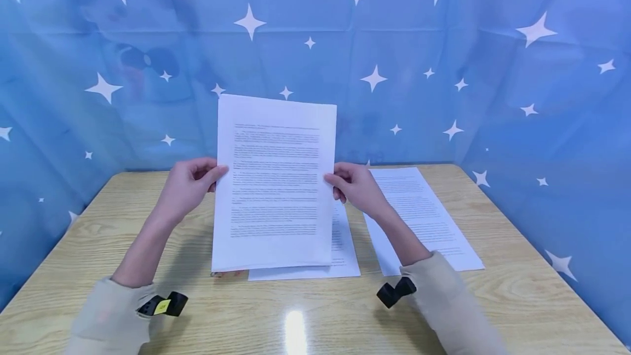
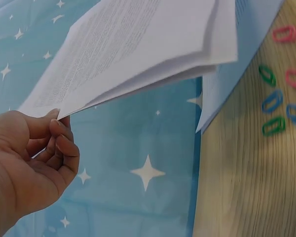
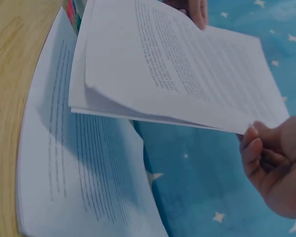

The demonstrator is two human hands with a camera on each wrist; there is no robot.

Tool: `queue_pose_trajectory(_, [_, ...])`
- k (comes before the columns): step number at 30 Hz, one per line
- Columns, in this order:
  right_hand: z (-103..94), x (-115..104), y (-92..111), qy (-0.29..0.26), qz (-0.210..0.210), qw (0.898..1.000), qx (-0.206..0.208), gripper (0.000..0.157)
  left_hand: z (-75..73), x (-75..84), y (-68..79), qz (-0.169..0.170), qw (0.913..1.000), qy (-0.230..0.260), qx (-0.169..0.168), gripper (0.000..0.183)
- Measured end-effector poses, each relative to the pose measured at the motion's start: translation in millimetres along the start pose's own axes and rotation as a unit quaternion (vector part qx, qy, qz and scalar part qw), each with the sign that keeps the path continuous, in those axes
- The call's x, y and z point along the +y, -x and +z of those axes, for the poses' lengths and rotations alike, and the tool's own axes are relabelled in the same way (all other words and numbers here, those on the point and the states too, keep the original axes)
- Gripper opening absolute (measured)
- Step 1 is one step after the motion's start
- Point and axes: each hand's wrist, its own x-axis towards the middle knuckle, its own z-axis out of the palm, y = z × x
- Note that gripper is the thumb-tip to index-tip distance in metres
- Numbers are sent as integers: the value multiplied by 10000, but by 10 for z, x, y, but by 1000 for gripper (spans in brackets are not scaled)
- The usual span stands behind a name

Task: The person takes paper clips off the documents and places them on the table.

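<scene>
Both hands hold up a thin stack of printed paper sheets (image 1: 275,179) in front of the body. My left hand (image 1: 186,188) pinches its left edge between thumb and fingers, and my right hand (image 1: 360,188) pinches the right edge the same way. Dense lines of text cover the front sheet. In the wrist views the sheets (image 2: 133,54) part slightly at their lower edge, so more than one is in the hold. Behind and below the stack, another printed sheet (image 1: 346,245) lies on the table, partly hidden.
More printed paper (image 1: 419,215) lies at the right of the wooden table (image 1: 512,289). Several coloured paper clips, among them a green clip (image 2: 274,126) and a pink clip (image 2: 284,34), lie on the tabletop. A blue star-patterned curtain (image 1: 305,70) hangs behind the table.
</scene>
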Motion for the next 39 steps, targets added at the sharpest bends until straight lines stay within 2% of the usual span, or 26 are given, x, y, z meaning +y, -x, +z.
queue_pose_trajectory(9, [314, -84, -126, -151, 166, 9995, 238, 17, -194, -81, 24, -206, 9980, -331, 506, 35])
queue_pose_trajectory(16, [558, -131, -214, -401, 300, 9980, 392, 18, -327, -176, 13, -376, 9941, -690, 748, 40])
queue_pose_trajectory(32, [1069, -269, -357, -759, 491, 9959, 47, 16, -625, -395, -4, -868, 9812, -1362, 1058, 43])
queue_pose_trajectory(39, [1282, -291, -418, -849, 797, 9932, -3, 15, -757, -502, 2, -1307, 9771, -1412, 908, 45])
